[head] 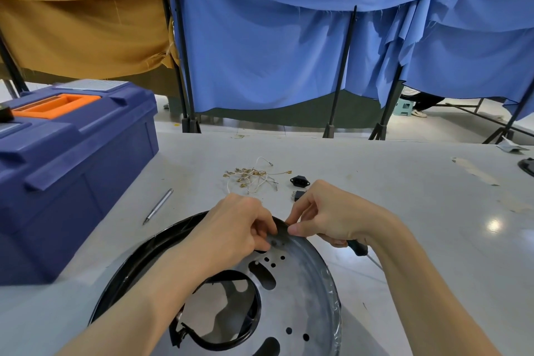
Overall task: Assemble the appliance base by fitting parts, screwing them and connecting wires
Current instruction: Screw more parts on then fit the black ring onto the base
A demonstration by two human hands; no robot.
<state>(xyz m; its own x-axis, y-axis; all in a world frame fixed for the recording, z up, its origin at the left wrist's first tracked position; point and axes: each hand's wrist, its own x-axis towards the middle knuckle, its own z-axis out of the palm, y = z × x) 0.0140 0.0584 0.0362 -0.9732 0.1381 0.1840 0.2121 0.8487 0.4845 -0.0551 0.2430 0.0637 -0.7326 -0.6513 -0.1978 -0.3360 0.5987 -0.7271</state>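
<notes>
At base (pixel 303 298) far rim | our left hand (pixel 234 228) pinched that rim | right hand (pixel 326 217) alongside gripped screwdriver (pixel 358 247), shaft pointing away, near-right.

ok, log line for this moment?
left hand: grips base far rim | right hand: thumb at rim, screwdriver in palm | wires: loose on table

Left hand (pixel 239 228), right hand (pixel 326 214) pinching base (pixel 303 298) rim

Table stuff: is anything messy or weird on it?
Yes. The little wires beyond the appliance base lie in a tangled heap, not sorted. Worn tape strips are stuck to the table at the right. Nothing looks spilled or broken.
</notes>
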